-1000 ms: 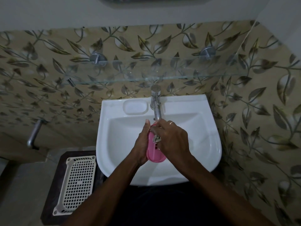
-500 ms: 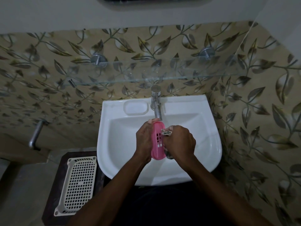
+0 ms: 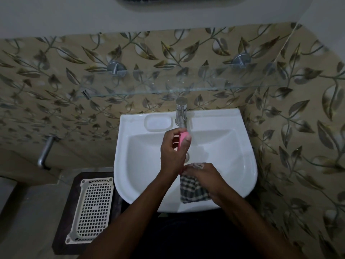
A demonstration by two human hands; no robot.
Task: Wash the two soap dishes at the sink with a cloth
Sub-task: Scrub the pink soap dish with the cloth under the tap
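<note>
Over the white sink (image 3: 242,161) my left hand (image 3: 173,152) grips a pink soap dish (image 3: 182,137) on edge, its top just under the chrome tap (image 3: 181,114). Most of the dish is hidden behind my fingers. Lower and to the right, my right hand (image 3: 205,176) is closed on a dark checked cloth (image 3: 192,189) that hangs down over the basin's front. The cloth sits at the dish's lower end; I cannot tell whether they touch. A white perforated soap dish tray (image 3: 93,210) lies on a dark stand left of the sink.
A glass shelf (image 3: 186,83) on two chrome brackets juts out above the tap. Leaf-patterned tiled walls close in behind and on the right. A moulded soap recess (image 3: 158,122) sits left of the tap. A metal pipe (image 3: 44,152) sticks out of the left wall.
My right hand has slid with the cloth from beside the dish down toward the basin's front edge. My left hand has lifted the pink dish up toward the tap.
</note>
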